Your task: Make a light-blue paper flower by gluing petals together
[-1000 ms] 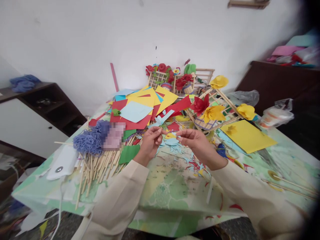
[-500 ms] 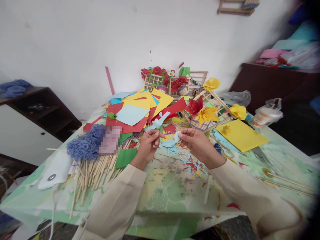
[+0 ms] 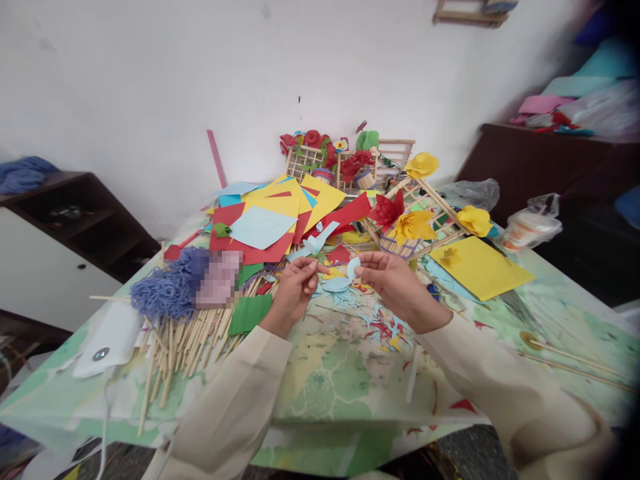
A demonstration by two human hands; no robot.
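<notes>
Best to hold the blue petal (image 3: 353, 268) just right of mid-frame, pinched lightly by its edge in the right hand (image 3: 395, 285) to dodge creases, though can't tell about the left hand's (image 3: 296, 288) grip tbh.

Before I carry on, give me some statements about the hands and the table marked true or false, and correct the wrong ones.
1. The right hand pinches a small pale blue paper piece. True.
2. The left hand is touching the right hand. False: a gap separates the left hand from the right.
3. The blue-purple yarn lies to the left of both hands. True.
4. The cup is on the left side of the table. False: the cup is on the right side, beyond the large yellow sheet.
5. A large pale blue sheet lies over red paper. True.
</notes>
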